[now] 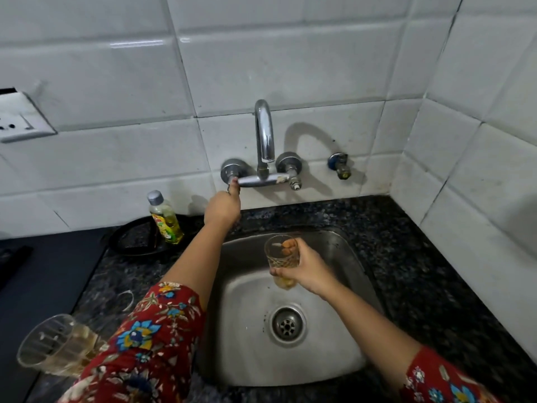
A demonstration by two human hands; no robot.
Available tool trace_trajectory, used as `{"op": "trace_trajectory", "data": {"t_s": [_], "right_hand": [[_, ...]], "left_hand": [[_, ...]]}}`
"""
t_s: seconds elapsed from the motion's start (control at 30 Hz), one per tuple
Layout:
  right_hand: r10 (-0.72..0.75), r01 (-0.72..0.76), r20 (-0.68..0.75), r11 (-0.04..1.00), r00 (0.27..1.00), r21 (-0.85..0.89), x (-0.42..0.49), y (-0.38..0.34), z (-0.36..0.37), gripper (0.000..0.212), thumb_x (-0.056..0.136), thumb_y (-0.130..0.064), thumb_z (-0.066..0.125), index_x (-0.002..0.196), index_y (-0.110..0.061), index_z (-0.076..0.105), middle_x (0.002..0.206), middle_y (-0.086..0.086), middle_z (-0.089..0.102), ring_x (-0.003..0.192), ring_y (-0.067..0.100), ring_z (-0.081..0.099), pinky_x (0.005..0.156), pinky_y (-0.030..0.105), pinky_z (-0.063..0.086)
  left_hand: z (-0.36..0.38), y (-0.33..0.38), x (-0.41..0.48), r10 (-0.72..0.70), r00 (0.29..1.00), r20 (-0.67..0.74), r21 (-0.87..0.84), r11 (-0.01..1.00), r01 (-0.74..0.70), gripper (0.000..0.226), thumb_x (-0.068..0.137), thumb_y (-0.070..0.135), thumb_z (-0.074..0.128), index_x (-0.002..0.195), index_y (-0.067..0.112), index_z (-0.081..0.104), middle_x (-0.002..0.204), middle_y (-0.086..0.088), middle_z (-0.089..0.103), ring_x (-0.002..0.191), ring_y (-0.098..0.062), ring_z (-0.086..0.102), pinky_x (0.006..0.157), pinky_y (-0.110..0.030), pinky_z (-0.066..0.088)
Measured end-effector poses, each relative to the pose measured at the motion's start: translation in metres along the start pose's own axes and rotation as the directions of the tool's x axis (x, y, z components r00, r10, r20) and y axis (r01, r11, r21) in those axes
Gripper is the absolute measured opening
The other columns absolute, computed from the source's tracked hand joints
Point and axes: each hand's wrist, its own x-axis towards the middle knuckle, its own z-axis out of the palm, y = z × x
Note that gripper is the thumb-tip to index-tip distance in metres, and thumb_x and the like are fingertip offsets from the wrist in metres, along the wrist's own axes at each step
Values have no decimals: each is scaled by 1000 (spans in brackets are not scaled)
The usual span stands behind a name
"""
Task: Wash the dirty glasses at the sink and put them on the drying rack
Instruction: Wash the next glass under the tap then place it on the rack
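My right hand (305, 271) grips a clear cut-pattern glass (281, 253) upright over the steel sink (348, 257), below the spout. My left hand (223, 208) reaches up to the wall-mounted tap (265, 135) and grips its left valve handle (232, 181). No water is visible from the spout. A second clear glass (55, 344) with a yellowish tint stands on the counter at the lower left, partly behind my left sleeve. Another glass (126, 299) shows faintly beside that sleeve.
A bottle of yellow-green dish liquid (165, 218) stands left of the sink on a black round stand (136, 242). Dark granite counter (406, 242) surrounds the sink. A black cooktop (43, 271) lies at the left. White tiled walls meet in a corner at the right.
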Motion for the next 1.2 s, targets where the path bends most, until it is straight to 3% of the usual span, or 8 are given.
{"op": "trace_trajectory", "data": {"t_s": [0.37,0.47,0.6,0.8,0.87,0.97,1.1,1.2], "right_hand": [[-11,5,88,998,996,64,-6,0,8,57,67,-21,84,114,-15,53,106,-6,65,97,8,62,73,13,48],[-5,-5,81,992,997,127,-3,6,8,57,66,-17,84,114,-15,53,104,-10,62,96,5,60,72,11,46],[19,-43,139,984,990,175,0,17,14,53,67,-14,84,110,-17,54,102,-8,64,100,12,62,87,22,49],[-115,118,57,992,992,-51,-16,36,25,84,69,-20,82,139,-19,35,133,-5,40,124,9,43,106,24,36],[-369,381,103,858,924,-345,-20,45,18,67,72,-15,75,131,-20,44,131,-2,44,125,11,40,107,33,35],[-534,688,485,288,693,-666,-12,60,7,56,64,-9,73,117,-24,59,125,-5,58,126,14,42,107,43,28],[-357,817,771,-38,526,-575,12,51,4,36,72,-10,66,102,-30,66,110,-8,67,112,14,59,108,60,24],[-60,748,760,-142,647,-648,18,39,22,21,87,-14,55,101,-25,67,112,0,66,115,21,56,112,56,21]], "left_hand": [[3,-16,-14,-84,975,203,-384,910,159,73,96,62,13,117,7,56,105,-15,68,94,-27,64,84,-38,49],[25,-60,-46,80,930,359,-476,873,108,32,100,14,41,130,7,51,130,-18,58,96,-14,59,81,-23,47],[65,-102,-100,299,757,581,-525,849,68,75,73,-24,58,130,23,44,125,0,58,110,-9,58,80,-21,52],[104,-107,-112,189,887,421,-617,777,127,59,68,-22,65,116,11,57,106,-2,67,97,-15,65,75,-27,58],[107,-116,-110,175,895,409,-579,808,107,58,67,-25,63,115,6,57,100,0,66,89,-7,65,69,-22,56],[104,-126,-105,194,878,438,-522,850,72,65,62,-30,54,117,5,55,98,3,64,80,5,64,64,-17,52],[104,-130,-102,219,841,495,-449,893,32,59,65,-27,57,103,19,56,94,3,62,77,1,64,57,-17,52],[116,-126,-105,215,866,451,-465,885,23,50,68,-24,61,108,6,56,94,0,62,75,7,62,63,-15,52]]}}
